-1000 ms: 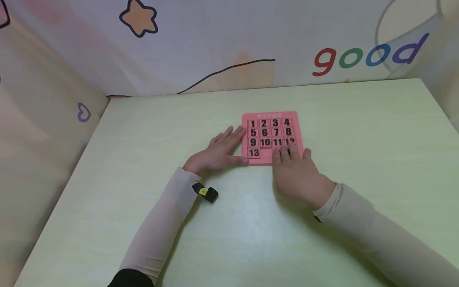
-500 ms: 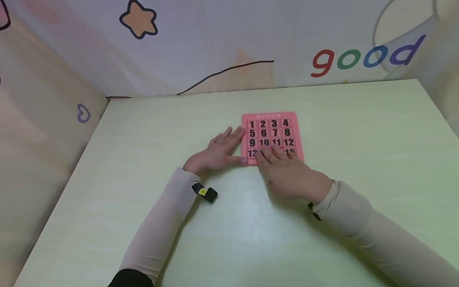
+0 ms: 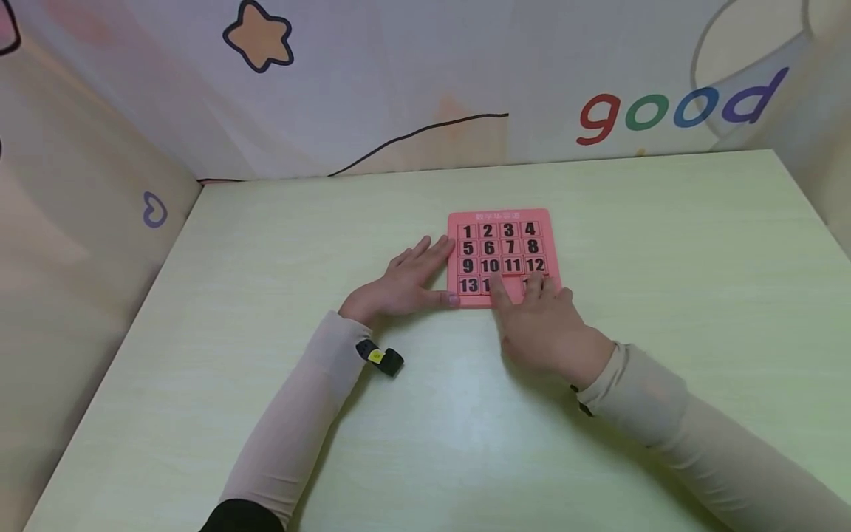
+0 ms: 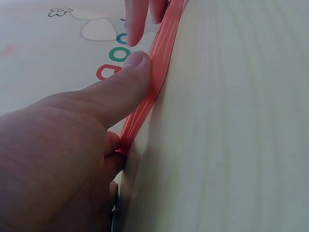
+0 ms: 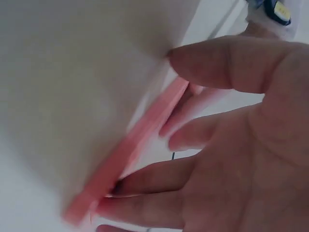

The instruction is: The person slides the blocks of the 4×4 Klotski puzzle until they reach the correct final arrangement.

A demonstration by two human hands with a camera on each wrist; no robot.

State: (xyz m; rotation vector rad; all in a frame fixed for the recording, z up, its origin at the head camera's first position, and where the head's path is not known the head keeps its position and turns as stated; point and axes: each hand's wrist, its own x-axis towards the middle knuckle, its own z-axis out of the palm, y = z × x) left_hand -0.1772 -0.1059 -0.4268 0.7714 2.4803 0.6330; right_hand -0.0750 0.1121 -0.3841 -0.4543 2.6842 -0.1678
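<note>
A pink number slide puzzle (image 3: pixel 500 248) lies flat on the table, its tiles reading 1 to 13 in order in the head view. My left hand (image 3: pixel 405 285) rests at its left side, fingers fairly straight at the edge and thumb at the near left corner. In the left wrist view the thumb (image 4: pixel 126 82) touches the pink rim (image 4: pixel 161 53). My right hand (image 3: pixel 547 331) is over the bottom row, index fingertip on the tile right of 13, of which only a first digit 1 shows. A gap lies right of that tile; other right fingers partly cover the last tile.
The pale green table (image 3: pixel 425 428) spreads around the puzzle. A printed backdrop (image 3: pixel 412 81) stands at its far edge, and another panel (image 3: pixel 86 244) on the left. Small black devices sit at the wrists, one on the left sleeve (image 3: pixel 380 357).
My right hand moves left over the bottom row, then slightly back right. The bottom-row space beside 13 becomes filled, and a gap shows to that tile's right. The left hand stays put.
</note>
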